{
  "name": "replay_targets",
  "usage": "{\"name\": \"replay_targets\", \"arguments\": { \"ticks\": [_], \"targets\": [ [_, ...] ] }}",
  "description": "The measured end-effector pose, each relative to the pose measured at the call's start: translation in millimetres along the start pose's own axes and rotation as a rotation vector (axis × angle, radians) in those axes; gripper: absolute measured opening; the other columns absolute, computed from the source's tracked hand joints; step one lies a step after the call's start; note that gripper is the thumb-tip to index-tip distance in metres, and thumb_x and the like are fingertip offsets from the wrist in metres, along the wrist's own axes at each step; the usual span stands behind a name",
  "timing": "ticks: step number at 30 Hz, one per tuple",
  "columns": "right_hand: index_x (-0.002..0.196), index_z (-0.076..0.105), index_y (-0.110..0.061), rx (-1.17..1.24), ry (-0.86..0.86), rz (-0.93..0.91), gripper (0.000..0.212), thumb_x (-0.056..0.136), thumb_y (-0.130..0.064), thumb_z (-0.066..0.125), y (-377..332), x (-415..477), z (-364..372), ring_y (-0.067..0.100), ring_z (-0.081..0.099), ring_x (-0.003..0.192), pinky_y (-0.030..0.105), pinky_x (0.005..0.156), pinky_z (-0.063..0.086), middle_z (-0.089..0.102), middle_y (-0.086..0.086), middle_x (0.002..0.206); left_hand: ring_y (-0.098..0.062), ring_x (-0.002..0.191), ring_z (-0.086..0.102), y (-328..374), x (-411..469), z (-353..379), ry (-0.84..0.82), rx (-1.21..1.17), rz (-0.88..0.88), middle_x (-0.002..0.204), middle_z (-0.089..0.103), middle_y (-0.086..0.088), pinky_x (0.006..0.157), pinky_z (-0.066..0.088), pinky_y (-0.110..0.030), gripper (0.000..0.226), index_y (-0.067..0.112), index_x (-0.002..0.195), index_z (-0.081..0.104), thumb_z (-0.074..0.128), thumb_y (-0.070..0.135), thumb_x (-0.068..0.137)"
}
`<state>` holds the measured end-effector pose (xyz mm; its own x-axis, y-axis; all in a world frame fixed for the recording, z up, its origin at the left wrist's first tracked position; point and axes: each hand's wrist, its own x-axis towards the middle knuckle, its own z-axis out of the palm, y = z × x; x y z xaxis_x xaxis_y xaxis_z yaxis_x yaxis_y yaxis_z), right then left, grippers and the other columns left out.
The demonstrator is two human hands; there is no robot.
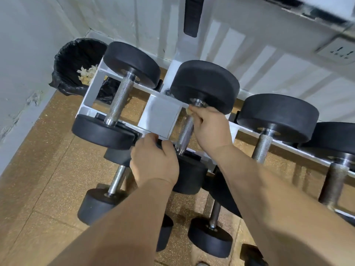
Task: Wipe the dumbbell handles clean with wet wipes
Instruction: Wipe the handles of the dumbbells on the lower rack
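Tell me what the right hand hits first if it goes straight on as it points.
The far black head just beyond the handle that the right hand grips; it looks very close, though depth is unclear.

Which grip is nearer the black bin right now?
Left. The left grip holds the dumbbell's near head, below-right of the bin; the right grip sits farther right on its handle.

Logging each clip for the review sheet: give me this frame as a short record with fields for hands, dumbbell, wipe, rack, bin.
left hand: grips the near end of the second dumbbell
right hand: curled round the far end of its handle
wipe: pale scrap peeking from the right hand, probably it
rack: white, dumbbells in a row
bin: black liner, far left corner, pale scraps inside
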<state>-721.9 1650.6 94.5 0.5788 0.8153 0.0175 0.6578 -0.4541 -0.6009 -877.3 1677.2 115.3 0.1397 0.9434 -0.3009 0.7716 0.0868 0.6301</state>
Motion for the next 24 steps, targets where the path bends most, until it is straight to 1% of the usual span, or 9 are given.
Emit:
{"name": "replay_targets", "arguments": {
  "ticks": [4, 6, 7, 10, 14, 16, 19, 22, 24],
  "targets": [
    [0.12, 0.073, -0.013, -0.01, -0.145, -0.191, 0.029, 0.095, -0.017, 0.059, -4.6, -33.8, 1.2, 0.022, 0.065, 0.088, 0.029, 0.084, 0.052, 0.068, -0.002, 0.092, -0.035, 0.103, 0.053, 0.9, -0.7, -2.7, -0.042, 0.032, 0.0, 0.108, 0.06, -0.01, 0.084, 0.047, -0.051, 0.045, 0.013, 0.103, 0.061, 0.033, 0.043, 0.083],
    [0.116, 0.075, -0.015, -0.028, -0.193, -0.181, 0.026, 0.094, -0.01, 0.062, -5.9, -28.5, -1.7, 0.018, 0.066, 0.087, 0.014, 0.084, 0.047, 0.067, -0.007, 0.089, -0.034, 0.112, 0.05, 1.8, -0.6, -4.2, -0.088, 0.058, -0.023, 0.118, 0.058, -0.01, 0.091, 0.044, -0.05, 0.045, 0.014, 0.113, 0.061, 0.035, 0.041, 0.089],
    [0.116, 0.075, -0.017, -0.044, -0.189, -0.159, 0.026, 0.094, -0.009, 0.063, -7.9, -21.7, -2.9, 0.018, 0.065, 0.086, 0.012, 0.081, 0.046, 0.067, -0.008, 0.089, -0.034, 0.113, 0.049, 1.5, -1.0, -5.0, -0.106, 0.067, -0.029, 0.121, 0.057, -0.009, 0.093, 0.043, -0.049, 0.042, 0.014, 0.117, 0.061, 0.037, 0.04, 0.093],
    [0.113, 0.074, -0.023, -0.06, -0.059, -0.061, 0.021, 0.094, -0.019, 0.065, -17.7, 2.5, -6.6, 0.011, 0.062, 0.081, 0.022, 0.081, 0.05, 0.071, -0.009, 0.092, -0.031, 0.113, 0.049, 0.1, -2.7, -5.3, -0.122, 0.09, -0.006, 0.126, 0.057, -0.008, 0.093, 0.041, -0.047, 0.049, 0.017, 0.123, 0.061, 0.034, 0.043, 0.092],
    [0.097, 0.079, -0.027, -0.121, -0.015, -0.002, 0.013, 0.092, -0.024, 0.067, -18.9, 12.4, -7.8, 0.005, 0.059, 0.079, 0.022, 0.079, 0.049, 0.066, -0.013, 0.082, -0.029, 0.117, 0.046, -2.4, -1.1, -5.5, -0.162, 0.105, -0.009, 0.132, 0.053, -0.005, 0.097, 0.038, -0.046, 0.059, 0.019, 0.128, 0.057, 0.028, 0.047, 0.085],
    [0.106, 0.077, -0.027, -0.171, -0.037, -0.006, 0.018, 0.096, -0.024, 0.063, -16.5, 5.5, -7.9, 0.005, 0.058, 0.084, 0.019, 0.08, 0.046, 0.067, -0.015, 0.087, -0.031, 0.115, 0.048, -5.5, -0.9, -5.9, -0.151, 0.089, -0.002, 0.129, 0.055, -0.007, 0.095, 0.039, -0.047, 0.056, 0.017, 0.124, 0.059, 0.03, 0.046, 0.086],
    [0.117, 0.069, -0.031, -0.118, -0.048, 0.079, 0.022, 0.1, -0.025, 0.057, -15.9, -3.6, -5.6, 0.005, 0.059, 0.075, 0.021, 0.074, 0.048, 0.066, -0.017, 0.081, -0.031, 0.113, 0.049, -7.7, -1.3, -5.6, -0.142, 0.068, 0.006, 0.122, 0.058, -0.008, 0.094, 0.041, -0.049, 0.05, 0.015, 0.118, 0.06, 0.033, 0.044, 0.088],
    [0.125, 0.068, -0.034, -0.139, 0.012, 0.094, 0.027, 0.1, -0.036, 0.058, -15.3, -2.8, -2.4, 0.009, 0.066, 0.086, 0.028, 0.083, 0.053, 0.073, -0.01, 0.095, -0.029, 0.117, 0.048, -8.0, -0.2, -5.7, -0.171, 0.058, -0.013, 0.124, 0.056, -0.005, 0.099, 0.04, -0.05, 0.046, 0.019, 0.119, 0.058, 0.033, 0.045, 0.09],
    [0.128, 0.067, -0.033, -0.273, 0.023, 0.036, 0.03, 0.1, -0.038, 0.057, -13.1, 1.7, -4.5, 0.02, 0.065, 0.085, 0.032, 0.076, 0.053, 0.071, 0.0, 0.095, -0.028, 0.119, 0.047, -8.3, -1.1, -6.4, -0.181, 0.061, -0.017, 0.127, 0.056, -0.004, 0.101, 0.039, -0.049, 0.044, 0.02, 0.121, 0.057, 0.035, 0.045, 0.092]
  ]
}}
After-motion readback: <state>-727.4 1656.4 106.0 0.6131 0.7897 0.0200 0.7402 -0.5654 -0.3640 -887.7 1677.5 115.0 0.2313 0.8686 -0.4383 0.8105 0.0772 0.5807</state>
